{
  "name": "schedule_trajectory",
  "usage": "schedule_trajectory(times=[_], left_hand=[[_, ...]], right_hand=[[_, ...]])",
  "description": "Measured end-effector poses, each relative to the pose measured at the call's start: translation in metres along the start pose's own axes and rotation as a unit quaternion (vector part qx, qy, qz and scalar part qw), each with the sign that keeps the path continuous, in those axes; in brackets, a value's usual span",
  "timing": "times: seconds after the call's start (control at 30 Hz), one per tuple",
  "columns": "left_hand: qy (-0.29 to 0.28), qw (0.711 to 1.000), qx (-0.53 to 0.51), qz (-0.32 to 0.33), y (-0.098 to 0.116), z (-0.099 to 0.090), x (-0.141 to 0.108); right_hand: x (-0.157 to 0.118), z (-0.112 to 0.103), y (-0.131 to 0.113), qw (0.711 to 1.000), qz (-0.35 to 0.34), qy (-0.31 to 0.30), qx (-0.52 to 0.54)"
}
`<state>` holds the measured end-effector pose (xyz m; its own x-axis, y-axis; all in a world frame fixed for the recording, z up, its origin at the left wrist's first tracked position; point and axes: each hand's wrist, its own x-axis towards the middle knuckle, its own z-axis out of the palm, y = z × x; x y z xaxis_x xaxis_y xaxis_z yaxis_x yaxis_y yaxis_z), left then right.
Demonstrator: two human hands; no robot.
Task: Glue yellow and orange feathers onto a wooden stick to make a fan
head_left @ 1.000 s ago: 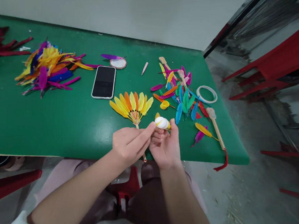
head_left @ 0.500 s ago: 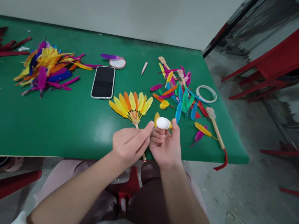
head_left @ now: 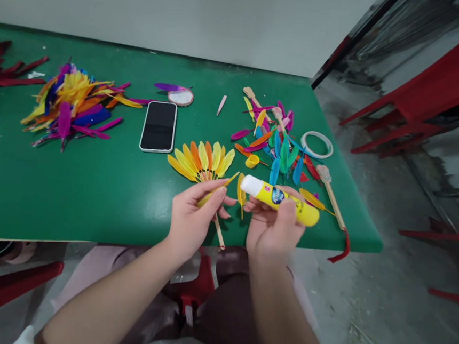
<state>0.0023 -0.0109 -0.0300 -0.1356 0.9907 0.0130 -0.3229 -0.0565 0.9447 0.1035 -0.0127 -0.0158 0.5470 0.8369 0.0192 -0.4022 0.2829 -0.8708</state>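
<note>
My right hand [head_left: 275, 227] is closed round a yellow glue stick [head_left: 279, 198], its white glue end uncapped and pointing left. Between thumb and fingers my left hand [head_left: 196, 209] pinches a yellow feather [head_left: 231, 179], tip up to the right. Just beyond that hand lies a feather fan [head_left: 202, 159] of yellow and orange feathers, its wooden handle partly hidden by my fingers. A loose yellow feather [head_left: 241, 192] lies on the table between my hands. The yellow glue cap [head_left: 252, 161] sits a little farther back.
On the green table [head_left: 103, 193] are a phone [head_left: 159, 127], a colourful feather pile [head_left: 74, 105], mixed feathers [head_left: 283, 150] with wooden handles, a tape roll [head_left: 316, 144] and a red-tasselled wooden handle [head_left: 334, 197]. Red strips [head_left: 9, 67] lie far left. A red chair [head_left: 429, 98] stands at right.
The glue stick has turned from pointing at me to lying sideways, and my right hand has shifted right. My left hand has rolled over, bringing the pinched feather into view.
</note>
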Motion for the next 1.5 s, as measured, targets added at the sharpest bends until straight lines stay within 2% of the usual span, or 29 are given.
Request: schedule_trajectory(times=[0.07,0.13,0.2,0.3,0.4,0.53,0.7,0.87,1.0,1.23,1.4,1.5], left_hand=[[-0.003,1.0,0.004,0.007,0.001,0.001,-0.001],[-0.006,1.0,0.014,0.022,0.002,0.001,-0.003],[-0.01,0.999,0.026,0.034,0.003,0.001,-0.004],[-0.014,0.999,0.036,0.026,0.004,0.0,-0.005],[-0.017,0.999,0.027,0.011,0.005,0.0,-0.006],[-0.017,1.0,0.005,0.016,0.007,0.0,-0.007],[0.007,1.0,-0.001,0.011,0.008,0.0,-0.006],[-0.006,1.0,0.006,0.019,0.006,0.001,-0.006],[-0.018,0.999,0.029,0.041,0.006,0.001,-0.008],[-0.029,0.998,0.023,0.044,0.008,0.0,-0.009],[-0.042,0.994,0.037,0.089,0.006,-0.001,-0.012],[-0.054,0.989,0.059,0.128,0.003,-0.003,-0.013]], right_hand=[[-0.007,0.001,0.0,0.988,-0.137,0.033,-0.069],[-0.011,0.0,0.001,0.957,-0.246,0.062,-0.139],[-0.01,-0.004,0.002,0.921,-0.325,0.046,-0.21],[-0.003,-0.013,0.003,0.861,-0.412,-0.027,-0.296],[0.002,-0.018,0.004,0.838,-0.437,-0.055,-0.321],[0.002,-0.019,0.006,0.841,-0.428,-0.065,-0.324],[0.002,-0.02,0.009,0.88,-0.401,-0.019,-0.253],[0.002,-0.016,0.011,0.887,-0.403,-0.017,-0.226],[0.0,-0.014,0.012,0.9,-0.375,-0.018,-0.223],[-0.001,-0.012,0.012,0.969,-0.221,-0.043,-0.103],[0.0,-0.008,0.006,0.991,-0.126,-0.04,-0.034],[0.003,-0.005,0.002,0.999,-0.026,-0.046,0.015]])
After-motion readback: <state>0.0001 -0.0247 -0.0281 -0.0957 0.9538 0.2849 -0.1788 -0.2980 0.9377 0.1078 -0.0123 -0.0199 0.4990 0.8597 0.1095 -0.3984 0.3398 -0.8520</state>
